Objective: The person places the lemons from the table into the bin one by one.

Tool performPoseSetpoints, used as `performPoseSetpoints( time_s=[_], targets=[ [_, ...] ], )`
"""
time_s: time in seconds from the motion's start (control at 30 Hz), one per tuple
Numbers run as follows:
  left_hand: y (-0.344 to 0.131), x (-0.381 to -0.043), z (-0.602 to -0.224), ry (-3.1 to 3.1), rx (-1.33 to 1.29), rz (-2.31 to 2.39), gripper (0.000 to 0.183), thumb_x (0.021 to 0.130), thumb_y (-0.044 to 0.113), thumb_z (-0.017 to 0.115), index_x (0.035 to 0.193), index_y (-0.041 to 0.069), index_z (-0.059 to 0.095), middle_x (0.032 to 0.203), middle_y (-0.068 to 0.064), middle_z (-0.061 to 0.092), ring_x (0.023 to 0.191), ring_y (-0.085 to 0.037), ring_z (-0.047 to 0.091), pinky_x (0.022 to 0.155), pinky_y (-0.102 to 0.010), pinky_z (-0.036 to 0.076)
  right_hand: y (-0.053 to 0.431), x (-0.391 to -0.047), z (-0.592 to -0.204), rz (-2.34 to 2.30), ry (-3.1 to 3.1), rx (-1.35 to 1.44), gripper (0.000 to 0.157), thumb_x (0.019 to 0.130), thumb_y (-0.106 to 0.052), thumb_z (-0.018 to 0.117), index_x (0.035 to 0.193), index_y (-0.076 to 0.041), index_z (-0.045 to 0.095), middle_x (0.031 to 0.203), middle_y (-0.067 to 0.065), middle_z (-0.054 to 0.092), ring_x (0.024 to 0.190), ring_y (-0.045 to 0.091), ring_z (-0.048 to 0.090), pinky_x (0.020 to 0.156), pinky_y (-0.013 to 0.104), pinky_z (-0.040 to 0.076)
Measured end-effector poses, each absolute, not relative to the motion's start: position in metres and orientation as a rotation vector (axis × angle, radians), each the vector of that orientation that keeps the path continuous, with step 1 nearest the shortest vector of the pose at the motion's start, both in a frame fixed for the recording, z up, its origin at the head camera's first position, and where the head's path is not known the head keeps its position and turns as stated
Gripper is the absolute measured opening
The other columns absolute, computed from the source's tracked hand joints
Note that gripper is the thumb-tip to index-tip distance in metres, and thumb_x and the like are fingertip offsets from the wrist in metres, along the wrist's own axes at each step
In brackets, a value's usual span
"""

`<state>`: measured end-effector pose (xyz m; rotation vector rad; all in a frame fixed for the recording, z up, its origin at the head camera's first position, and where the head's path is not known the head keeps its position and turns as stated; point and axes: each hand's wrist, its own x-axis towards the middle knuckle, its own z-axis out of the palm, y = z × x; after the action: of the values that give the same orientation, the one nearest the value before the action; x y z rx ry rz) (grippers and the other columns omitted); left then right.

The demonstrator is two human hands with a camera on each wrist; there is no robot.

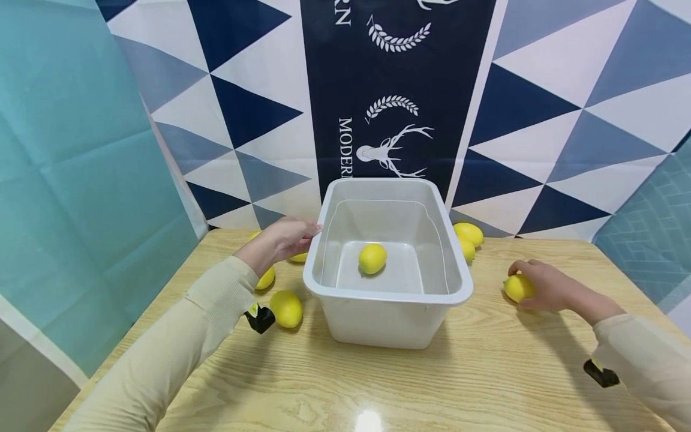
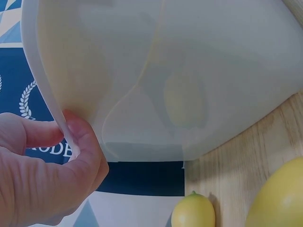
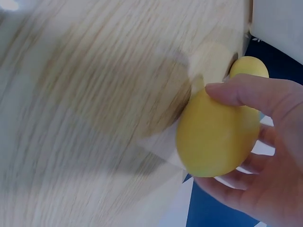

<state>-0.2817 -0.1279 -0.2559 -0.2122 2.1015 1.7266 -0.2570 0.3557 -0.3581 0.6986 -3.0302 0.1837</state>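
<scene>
A pale grey plastic bin (image 1: 388, 324) stands mid-table with one lemon (image 1: 372, 258) on its floor. My left hand (image 1: 288, 237) pinches the bin's left rim; thumb and curled fingers show on either side of that rim in the left wrist view, where my left hand (image 2: 57, 165) is close up. Out to the right of the bin, my right hand (image 1: 556, 288) grips another lemon (image 1: 518, 288) at the tabletop. In the right wrist view the thumb lies over this lemon (image 3: 213, 135) with the other fingers behind it. Whether it touches the wood I cannot tell.
Left of the bin lie several lemons, the nearest lemon (image 1: 286, 309) in front of the left forearm. Behind the bin's right side sit two more, one a lemon (image 1: 468, 234) near the back edge. A patterned cloth (image 1: 259, 120) hangs behind the wooden table (image 1: 270, 384).
</scene>
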Motion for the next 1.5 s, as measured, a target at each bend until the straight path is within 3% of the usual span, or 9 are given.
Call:
performPoseSetpoints(
  time_s=[0.17,0.4,0.73,1.03,1.33,1.5],
  targets=[
    [-0.1284,-0.281,-0.2559,2.117,-0.197,1.701,0.039,0.102,0.018,0.05,0.138,0.001,0.05,0.119,-0.006,0.051,0.102,-0.017,0.049,0.109,-0.029,0.045,0.3572,-0.2604,-0.3599,0.168,-2.946,0.739,0.054,0.063,-0.015,0.087,0.107,-0.002,0.058,0.092,0.011,0.06,0.078,0.018,0.051,0.068,0.034,0.046],
    [-0.128,-0.2814,-0.2559,2.117,-0.185,1.703,0.038,0.102,0.016,0.05,0.137,0.0,0.05,0.113,-0.004,0.051,0.097,-0.015,0.048,0.091,-0.02,0.049,0.3566,-0.2636,-0.3597,0.188,-2.937,0.715,0.053,0.067,-0.015,0.085,0.11,-0.001,0.059,0.099,0.018,0.061,0.082,0.023,0.055,0.072,0.041,0.049],
    [-0.1276,-0.2811,-0.2539,2.128,-0.196,1.701,0.039,0.102,0.018,0.051,0.136,0.0,0.051,0.115,-0.005,0.052,0.097,-0.016,0.05,0.101,-0.024,0.048,0.3523,-0.2638,-0.3608,0.19,-2.87,0.708,0.048,0.071,-0.015,0.084,0.11,-0.002,0.059,0.101,0.02,0.06,0.084,0.025,0.054,0.072,0.042,0.05],
    [-0.1283,-0.2814,-0.255,2.137,-0.182,1.683,0.038,0.102,0.018,0.05,0.135,0.0,0.052,0.112,-0.005,0.052,0.095,-0.015,0.049,0.09,-0.02,0.049,0.351,-0.2642,-0.3616,0.149,-2.767,0.748,0.053,0.066,-0.005,0.084,0.112,0.001,0.057,0.099,0.024,0.057,0.082,0.029,0.052,0.068,0.042,0.047],
    [-0.1283,-0.2803,-0.254,2.126,-0.178,1.698,0.038,0.102,0.017,0.05,0.136,0.0,0.052,0.111,-0.005,0.052,0.093,-0.015,0.049,0.082,-0.018,0.049,0.3544,-0.2658,-0.3611,0.106,-2.664,0.774,0.059,0.059,-0.003,0.088,0.11,-0.001,0.059,0.096,0.019,0.056,0.08,0.025,0.049,0.066,0.038,0.044],
    [-0.1284,-0.2798,-0.2549,2.114,-0.177,1.709,0.038,0.103,0.017,0.049,0.136,-0.001,0.051,0.108,-0.004,0.051,0.09,-0.014,0.048,0.086,-0.019,0.047,0.3561,-0.2647,-0.3598,0.093,-2.649,0.768,0.06,0.058,-0.004,0.088,0.11,-0.003,0.059,0.096,0.017,0.056,0.079,0.025,0.049,0.065,0.038,0.044]
  ],
)
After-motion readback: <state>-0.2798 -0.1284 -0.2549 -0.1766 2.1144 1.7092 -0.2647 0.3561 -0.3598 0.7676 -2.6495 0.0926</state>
